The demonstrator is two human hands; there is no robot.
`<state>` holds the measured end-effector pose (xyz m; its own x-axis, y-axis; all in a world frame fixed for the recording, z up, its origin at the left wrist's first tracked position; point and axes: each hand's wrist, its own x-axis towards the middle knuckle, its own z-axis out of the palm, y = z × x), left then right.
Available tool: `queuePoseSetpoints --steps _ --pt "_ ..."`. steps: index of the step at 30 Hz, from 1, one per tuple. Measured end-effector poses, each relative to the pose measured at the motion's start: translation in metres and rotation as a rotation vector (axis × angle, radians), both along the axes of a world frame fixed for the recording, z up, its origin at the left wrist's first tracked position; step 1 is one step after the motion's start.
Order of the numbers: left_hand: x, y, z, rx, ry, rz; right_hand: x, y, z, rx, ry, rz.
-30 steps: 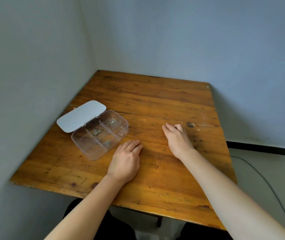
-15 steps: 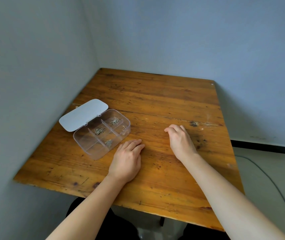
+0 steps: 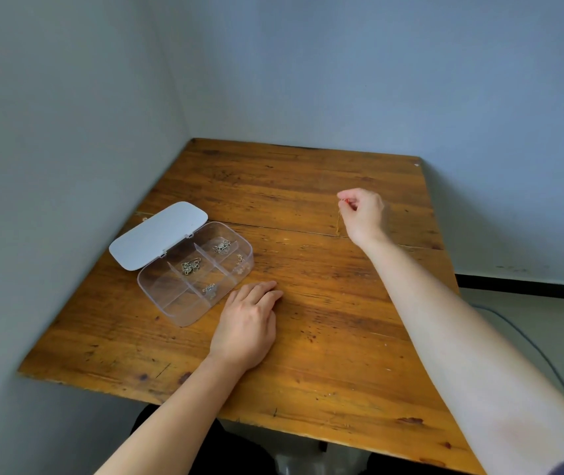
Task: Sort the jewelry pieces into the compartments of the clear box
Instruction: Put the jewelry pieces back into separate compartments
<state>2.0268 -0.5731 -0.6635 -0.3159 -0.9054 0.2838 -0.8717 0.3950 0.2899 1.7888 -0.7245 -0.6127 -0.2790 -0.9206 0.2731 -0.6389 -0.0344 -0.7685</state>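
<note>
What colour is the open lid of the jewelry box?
The lid is opaque white, hinged back flat on the table beside the clear box; the head view shows it.

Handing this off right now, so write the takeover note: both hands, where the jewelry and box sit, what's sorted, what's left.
Left hand: flat on the wooden table, palm down, holding nothing, just beside the clear box.
Right hand: raised over the table's far right, pinching a thin gold piece that hangs below the fingertips.
Box: lid swung open; four compartments hold small metal pieces, the two nearest the left end look empty.
Done: four groups placed.
Left: carry the pinched piece over, probably to an empty compartment. No other loose pieces show on the table.
</note>
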Motion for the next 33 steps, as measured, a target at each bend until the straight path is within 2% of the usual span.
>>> queuePoseSetpoints --steps 6,11,14,22,27,30,33 --pt "0.001 -0.003 -0.003 0.009 0.023 -0.011 -0.01 -0.023 -0.019 0.123 0.048 -0.071" --pt "0.002 -0.005 -0.004 0.012 0.032 -0.015 -0.019 -0.013 -0.04 0.179 0.347 -0.082" --pt "0.002 -0.005 -0.004 0.006 0.033 -0.017 -0.019 -0.009 -0.041 0.184 0.4 -0.027" --pt "0.001 -0.001 0.007 -0.012 0.049 -0.035 -0.003 0.031 -0.025 0.232 0.129 -0.009" --pt "0.023 0.0 0.041 -0.079 0.216 -0.09 0.035 0.064 -0.022 0.18 -0.018 0.099" --pt "0.051 -0.006 0.063 -0.244 0.332 0.029 0.073 0.082 -0.024 0.203 -0.1 0.206" --pt "0.089 -0.022 0.073 -0.248 0.512 0.387 0.116 0.096 -0.031 0.255 -0.208 0.313"
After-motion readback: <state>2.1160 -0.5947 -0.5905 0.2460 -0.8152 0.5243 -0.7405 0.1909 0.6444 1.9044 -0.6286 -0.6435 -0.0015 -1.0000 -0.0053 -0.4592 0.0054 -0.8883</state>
